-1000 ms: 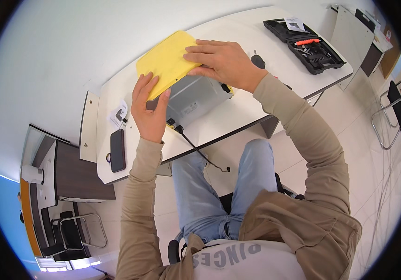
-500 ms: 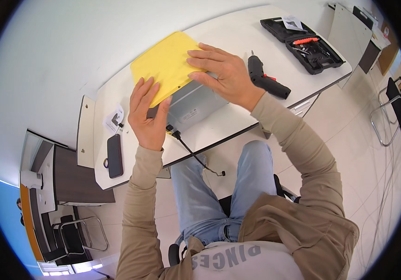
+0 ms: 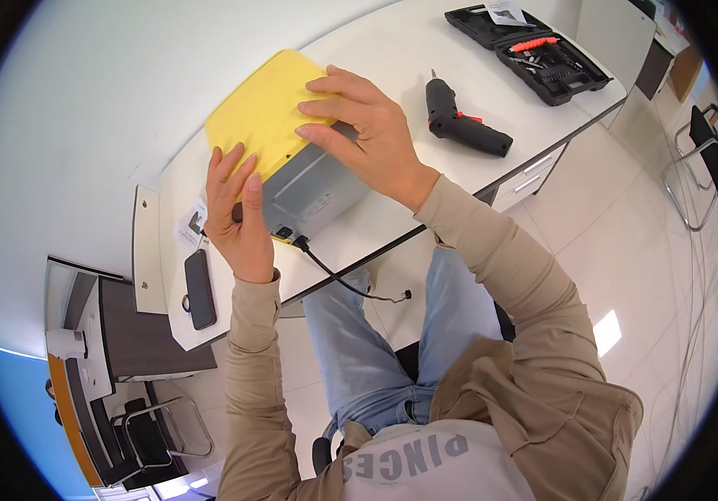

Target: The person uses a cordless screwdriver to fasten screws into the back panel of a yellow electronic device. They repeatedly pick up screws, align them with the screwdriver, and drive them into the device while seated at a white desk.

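Observation:
A grey metal box (image 3: pixel 313 196) with a yellow cover (image 3: pixel 259 108) on top sits on the white table in front of me. My left hand (image 3: pixel 240 213) grips its left end, fingers spread over the yellow edge and thumb against the near side. At the right end, my right hand (image 3: pixel 367 138) holds the cover with its fingertips on top and its thumb along the near edge. A black cable (image 3: pixel 334 272) is plugged in low on the box's left end and hangs over the table edge. What lies inside or behind the box is hidden.
Right of the box lies a black cordless screwdriver (image 3: pixel 459 121). Farther right is an open black tool case (image 3: pixel 547 71) with bits and an orange piece. A phone (image 3: pixel 199 288) and a paper leaflet (image 3: pixel 185 224) lie at the left end of the table (image 3: pixel 367 46).
The view has shifted, so the box, screwdriver and case appear farther left and slightly higher or lower. Both hands remain on the yellow cover, with little change in their hold.

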Motion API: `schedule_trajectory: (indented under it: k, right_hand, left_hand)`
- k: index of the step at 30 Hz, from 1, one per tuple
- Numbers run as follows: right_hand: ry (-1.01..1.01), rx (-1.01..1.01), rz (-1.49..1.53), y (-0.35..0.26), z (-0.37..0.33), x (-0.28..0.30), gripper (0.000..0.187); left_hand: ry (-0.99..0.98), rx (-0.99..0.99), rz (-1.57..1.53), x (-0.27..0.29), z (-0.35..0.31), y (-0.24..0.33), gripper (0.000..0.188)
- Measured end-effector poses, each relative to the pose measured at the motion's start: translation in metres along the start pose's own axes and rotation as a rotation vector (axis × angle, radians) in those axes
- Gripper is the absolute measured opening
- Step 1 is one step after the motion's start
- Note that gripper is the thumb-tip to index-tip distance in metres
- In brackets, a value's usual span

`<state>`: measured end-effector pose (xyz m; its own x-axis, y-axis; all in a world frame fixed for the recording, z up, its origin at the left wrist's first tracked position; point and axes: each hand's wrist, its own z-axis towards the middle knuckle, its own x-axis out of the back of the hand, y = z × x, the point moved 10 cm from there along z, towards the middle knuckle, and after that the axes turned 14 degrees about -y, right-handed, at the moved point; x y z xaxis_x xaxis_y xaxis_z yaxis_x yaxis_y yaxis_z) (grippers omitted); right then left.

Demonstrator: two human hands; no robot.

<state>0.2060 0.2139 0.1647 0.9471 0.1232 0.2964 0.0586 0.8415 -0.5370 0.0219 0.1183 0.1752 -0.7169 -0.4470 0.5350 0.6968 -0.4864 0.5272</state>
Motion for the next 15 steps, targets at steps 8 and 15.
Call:
schedule_trajectory:
  k: [8,15]
  right_hand:
    - [0.068,0.162,-0.306,-0.025,-0.004,-0.001,0.021]
    - [0.04,0.252,-0.394,-0.037,-0.016,-0.01,0.036]
  left_hand:
    - [0.017,-0.014,-0.007,-0.001,0.0,0.001,0.019]
    - [0.02,-0.01,-0.014,-0.001,0.0,0.005,0.02]
